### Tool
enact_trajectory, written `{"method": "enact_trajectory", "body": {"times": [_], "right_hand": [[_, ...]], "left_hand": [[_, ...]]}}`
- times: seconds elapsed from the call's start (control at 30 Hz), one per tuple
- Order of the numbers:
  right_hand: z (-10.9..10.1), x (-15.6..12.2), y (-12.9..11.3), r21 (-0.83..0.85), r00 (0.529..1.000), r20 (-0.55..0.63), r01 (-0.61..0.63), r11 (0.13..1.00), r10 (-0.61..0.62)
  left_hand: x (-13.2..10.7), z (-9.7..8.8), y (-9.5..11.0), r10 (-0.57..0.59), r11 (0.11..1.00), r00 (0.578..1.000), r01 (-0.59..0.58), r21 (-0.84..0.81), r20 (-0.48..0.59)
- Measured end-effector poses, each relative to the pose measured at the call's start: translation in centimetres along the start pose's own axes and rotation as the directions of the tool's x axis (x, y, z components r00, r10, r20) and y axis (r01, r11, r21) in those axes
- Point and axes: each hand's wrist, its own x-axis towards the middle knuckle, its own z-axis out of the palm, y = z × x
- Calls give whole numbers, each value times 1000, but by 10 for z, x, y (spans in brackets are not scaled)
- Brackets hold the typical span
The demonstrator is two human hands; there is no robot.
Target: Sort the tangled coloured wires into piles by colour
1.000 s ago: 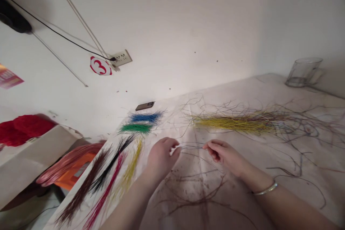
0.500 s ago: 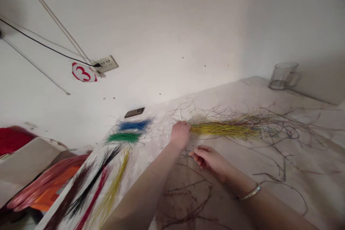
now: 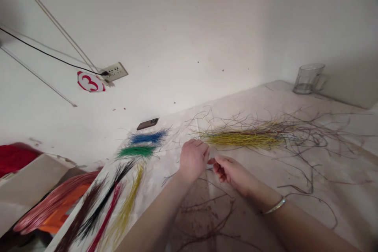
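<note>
My left hand (image 3: 193,158) and my right hand (image 3: 230,171) meet at the table's middle, fingertips pinched together on a thin wire that is hard to make out. Just beyond them lies a long heap of yellow wires (image 3: 242,138) tangled with dark strands. To the left lie sorted bundles: blue wires (image 3: 147,137), green wires (image 3: 135,151), then black wires (image 3: 103,201), red wires (image 3: 104,216) and a loose yellow bundle (image 3: 126,204). A bracelet (image 3: 274,206) circles my right wrist.
A pale sheet covers the table (image 3: 325,212), with brown stray wires (image 3: 206,212) near my arms. A phone (image 3: 147,123) lies by the wall, a clear jug (image 3: 308,78) at the far right. Left of the table are a cardboard box (image 3: 26,189) and pink coils (image 3: 50,204).
My left hand reached out to the yellow heap's end, then came back to meet my right hand. The view has shifted slightly right.
</note>
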Motion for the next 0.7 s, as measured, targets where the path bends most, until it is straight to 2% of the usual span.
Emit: {"method": "enact_trajectory", "body": {"times": [0.13,0.23,0.3,0.47,0.57,0.63,0.7], "right_hand": [[2,-2,-2,112,998,-5,57,992,-56],[2,-3,-3,160,1000,-20,11,987,-8],[0,-3,-3,194,999,-33,-27,981,33],[-8,1,-2,391,995,-71,-36,920,69],[-11,3,-3,491,988,-99,-54,869,118],[-12,2,-5,532,983,-113,-61,844,142],[-11,1,-8,560,978,-124,-69,825,166]], "left_hand": [[-26,-9,24,67,995,998,-68,-76,-12],[-47,-13,35,91,980,996,-93,-173,-20],[-61,-18,35,65,970,997,-70,-234,-29],[-98,-40,12,-83,937,993,50,-345,-82],[-126,-55,-9,-182,919,981,147,-366,-61],[-148,-65,-25,-270,898,962,238,-370,-35],[-173,-74,-46,-380,869,924,338,-361,-49]]}}
